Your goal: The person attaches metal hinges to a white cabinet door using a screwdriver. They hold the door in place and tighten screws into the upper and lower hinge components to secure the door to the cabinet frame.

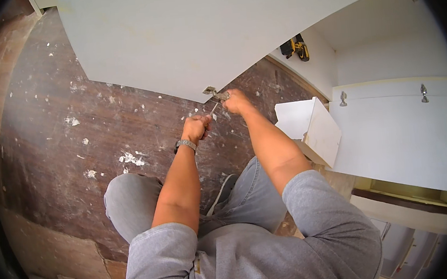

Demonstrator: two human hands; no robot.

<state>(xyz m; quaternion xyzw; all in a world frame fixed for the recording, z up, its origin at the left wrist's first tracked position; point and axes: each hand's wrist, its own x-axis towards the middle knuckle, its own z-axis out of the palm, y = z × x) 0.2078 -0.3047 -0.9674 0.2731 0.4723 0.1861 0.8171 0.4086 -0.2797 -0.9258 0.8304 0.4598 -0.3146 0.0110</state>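
Note:
A metal cabinet hinge (210, 90) sits at the lower corner of a large white door panel (171, 32). My right hand (237, 101) is closed on the arm of this hinge, just right of the panel's corner. My left hand (197, 127), with a watch on its wrist, is closed around a screwdriver (214, 108). Only the thin metal shaft shows, slanting up from my fist toward the hinge; the handle is hidden in my fingers. Whether the tip touches a screw is too small to tell.
Under the panel lies a brown floor (75, 147) spattered with white paint. On the right, a yellow-black power drill (300, 48) rests in an open white cabinet. A white board with two hinges (424, 93) and an angled white box-like piece (323, 133) are near my right arm.

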